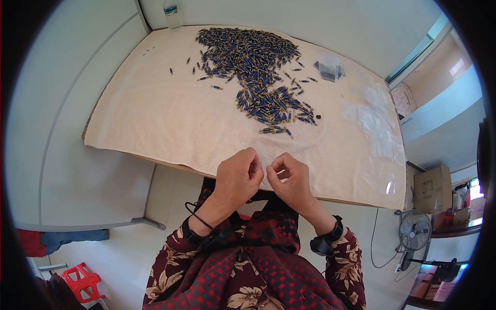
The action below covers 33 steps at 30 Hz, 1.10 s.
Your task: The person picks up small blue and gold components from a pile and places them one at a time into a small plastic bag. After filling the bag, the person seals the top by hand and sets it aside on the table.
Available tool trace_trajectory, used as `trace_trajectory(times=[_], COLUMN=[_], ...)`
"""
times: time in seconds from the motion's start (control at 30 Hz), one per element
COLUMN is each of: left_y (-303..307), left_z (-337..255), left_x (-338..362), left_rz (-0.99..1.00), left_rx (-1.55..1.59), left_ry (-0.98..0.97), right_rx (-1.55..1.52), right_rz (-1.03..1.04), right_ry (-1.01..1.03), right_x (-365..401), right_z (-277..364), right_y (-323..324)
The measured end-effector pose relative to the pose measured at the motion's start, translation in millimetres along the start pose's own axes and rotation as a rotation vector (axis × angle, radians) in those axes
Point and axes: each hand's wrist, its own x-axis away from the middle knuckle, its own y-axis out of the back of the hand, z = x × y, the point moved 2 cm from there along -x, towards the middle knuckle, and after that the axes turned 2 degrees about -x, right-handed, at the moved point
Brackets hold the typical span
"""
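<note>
My left hand (pixel 239 174) and my right hand (pixel 288 181) are close together over the front edge of the table, both with thumb and forefinger pinched. Between them is a faint, see-through film that looks like a clear plastic bag (pixel 264 157); its outline is hard to make out. Beyond my hands, a big heap of small dark blue cylinders with brass-coloured ends (pixel 248 57) spreads from the back of the table toward the middle. Several loose ones lie around its edges.
Clear plastic bags (pixel 374 121) lie on the right of the cloth-covered table (pixel 150 124). A filled bag of cylinders (pixel 329 72) sits at the back right. A plastic bottle (pixel 172 18) stands at the back left. A fan (pixel 415 230) and a red stool (pixel 81 281) are on the floor.
</note>
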Motion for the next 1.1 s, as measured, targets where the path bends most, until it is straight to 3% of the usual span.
trace_trajectory(times=[0.07,0.23,0.37,0.5,0.6,0.73,0.9,1.1], left_y=[1.7,-8.5,-23.9,-34.5,-33.8,-32.3,-29.2,-33.6], left_z=[-1.7,-3.6,7.8,5.5,2.7,-7.9,-14.2,-12.5], left_x=[-1.3,1.5,5.5,12.7,13.4,13.0,11.6,13.4], left_rz=[-0.092,-0.143,-0.165,-0.128,-0.085,-0.109,-0.088,-0.008], left_rx=[-0.129,-0.162,0.030,0.073,-0.063,-0.048,-0.062,-0.145], left_ry=[-0.046,-0.042,0.080,-0.062,-0.312,-0.376,-0.412,-0.369], right_rx=[0.203,0.153,0.047,0.124,0.139,-0.157,-0.177,-0.161], right_rz=[-0.071,-0.139,-0.211,-0.182,-0.192,-0.161,-0.081,-0.188], right_ry=[0.105,0.053,0.057,-0.003,0.011,-0.083,-0.111,-0.034], right_x=[-0.9,-2.6,-6.1,-8.9,-8.7,-7.0,-6.5,-17.2], right_z=[-1.3,-5.6,-9.2,-3.5,-17.7,-36.8,-45.1,-41.6], right_y=[4.8,-3.5,-6.5,-4.5,-2.2,-6.0,-6.6,-10.5])
